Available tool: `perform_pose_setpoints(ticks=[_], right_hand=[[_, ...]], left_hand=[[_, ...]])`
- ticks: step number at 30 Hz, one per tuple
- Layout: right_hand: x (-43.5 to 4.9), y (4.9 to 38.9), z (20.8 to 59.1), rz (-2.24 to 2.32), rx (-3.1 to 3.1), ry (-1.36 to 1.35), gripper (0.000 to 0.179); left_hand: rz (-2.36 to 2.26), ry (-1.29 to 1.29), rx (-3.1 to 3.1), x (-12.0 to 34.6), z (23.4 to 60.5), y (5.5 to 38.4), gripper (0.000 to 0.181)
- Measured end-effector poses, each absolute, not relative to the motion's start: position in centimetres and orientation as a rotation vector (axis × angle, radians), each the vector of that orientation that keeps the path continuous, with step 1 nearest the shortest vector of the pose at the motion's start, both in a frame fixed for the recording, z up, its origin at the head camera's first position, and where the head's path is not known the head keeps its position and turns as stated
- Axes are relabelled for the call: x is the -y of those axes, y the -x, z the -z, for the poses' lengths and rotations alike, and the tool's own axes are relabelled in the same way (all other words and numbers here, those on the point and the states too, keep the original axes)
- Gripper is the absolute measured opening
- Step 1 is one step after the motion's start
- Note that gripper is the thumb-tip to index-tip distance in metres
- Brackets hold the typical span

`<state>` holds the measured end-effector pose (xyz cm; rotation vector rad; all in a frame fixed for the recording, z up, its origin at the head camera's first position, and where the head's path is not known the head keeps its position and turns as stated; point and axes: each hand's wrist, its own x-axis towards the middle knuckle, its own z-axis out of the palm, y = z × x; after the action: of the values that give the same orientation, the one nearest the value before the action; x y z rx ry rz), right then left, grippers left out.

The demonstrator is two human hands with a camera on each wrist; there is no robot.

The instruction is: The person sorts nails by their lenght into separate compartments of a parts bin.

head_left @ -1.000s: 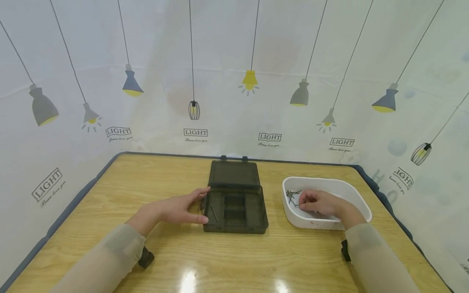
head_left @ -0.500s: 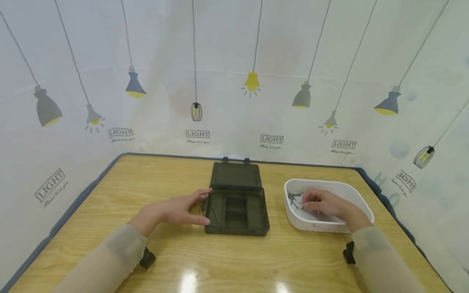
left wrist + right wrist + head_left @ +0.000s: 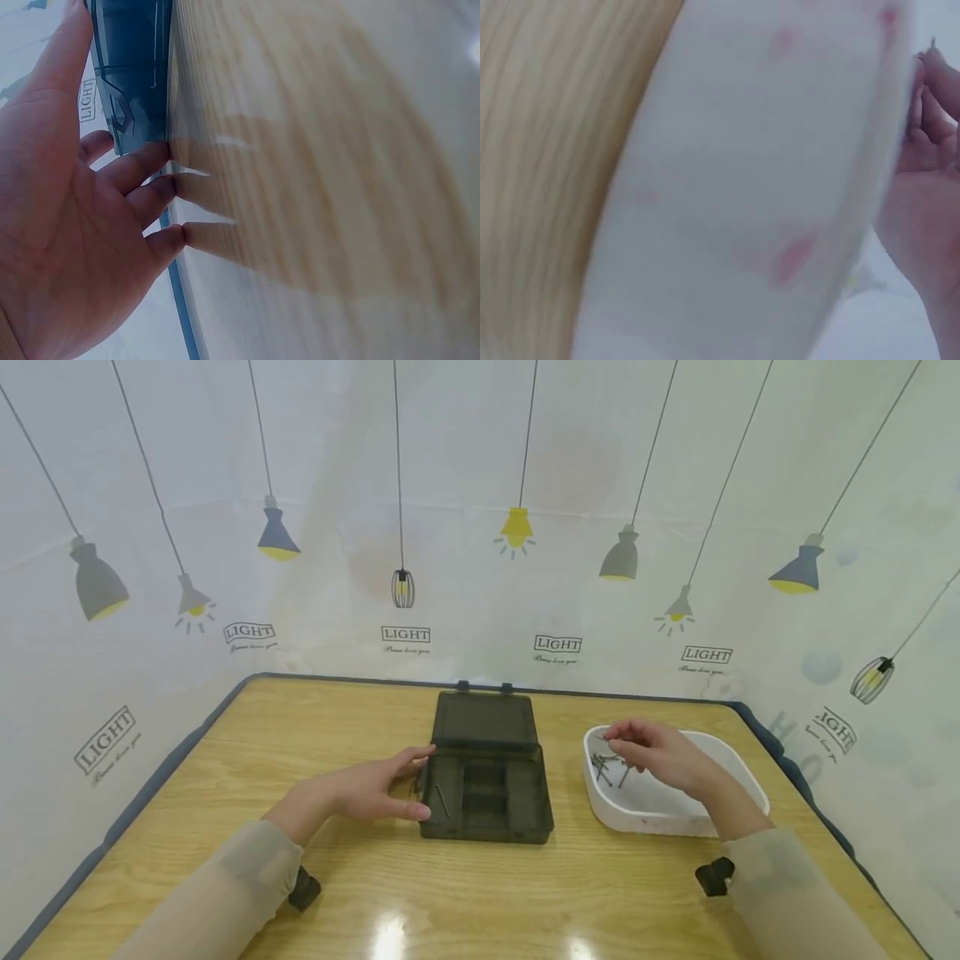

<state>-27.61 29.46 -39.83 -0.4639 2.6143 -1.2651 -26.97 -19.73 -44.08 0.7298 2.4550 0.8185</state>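
Note:
A dark translucent plastic organizer box [image 3: 487, 793] stands on the table with its lid [image 3: 483, 717] laid back. One screw [image 3: 442, 801] lies in its left compartment. At the box's left side is my left hand [image 3: 367, 790], thumb at the front corner and a fingertip at the back corner. In the left wrist view its other fingertips rest on the table. My right hand [image 3: 660, 756] is over a white tray [image 3: 652, 822], thumb and index finger pinching a thin screw [image 3: 933, 43] whose tip sticks out. Several loose screws [image 3: 602, 768] lie in the tray's left end.
The wooden table [image 3: 480, 893] has a dark blue edge, and a printed cloth [image 3: 465, 543] hangs around its back and sides. Between box and tray runs a narrow strip of bare wood.
My right hand has risen from the tray's floor toward its back left rim, with a screw between the fingertips. My left hand has stayed at the box.

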Motion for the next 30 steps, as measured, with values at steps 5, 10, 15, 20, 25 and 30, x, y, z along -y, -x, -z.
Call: perform_pose_setpoints(ticks=[5, 10, 15, 20, 25, 30], right_hand=[[-26.9, 26.6, 38.6, 1.314, -2.627, 0.552, 0.034], [-24.6, 26.2, 38.3, 1.385, -2.581, 0.592, 0.029], [-22.3, 26.1, 38.2, 1.451, -2.527, 0.627, 0.027], [-19.6, 26.1, 38.5, 1.465, -2.473, 0.645, 0.022], [-17.4, 26.1, 39.3, 1.432, -2.450, 0.661, 0.021], [-15.1, 26.2, 40.4, 1.437, -2.418, 0.650, 0.025]], left_hand=[[-0.816, -0.735, -2.454, 19.7, 44.2, 27.0, 0.107], [-0.813, -0.735, -2.455, 19.7, 44.1, 27.0, 0.107], [-0.810, -0.732, -2.457, 19.7, 44.0, 26.9, 0.107], [-0.819, -0.725, -2.454, 19.6, 43.8, 26.8, 0.107], [-0.818, -0.722, -2.452, 19.6, 43.7, 26.8, 0.108], [-0.800, -0.734, -2.465, 19.6, 43.9, 26.9, 0.107]])
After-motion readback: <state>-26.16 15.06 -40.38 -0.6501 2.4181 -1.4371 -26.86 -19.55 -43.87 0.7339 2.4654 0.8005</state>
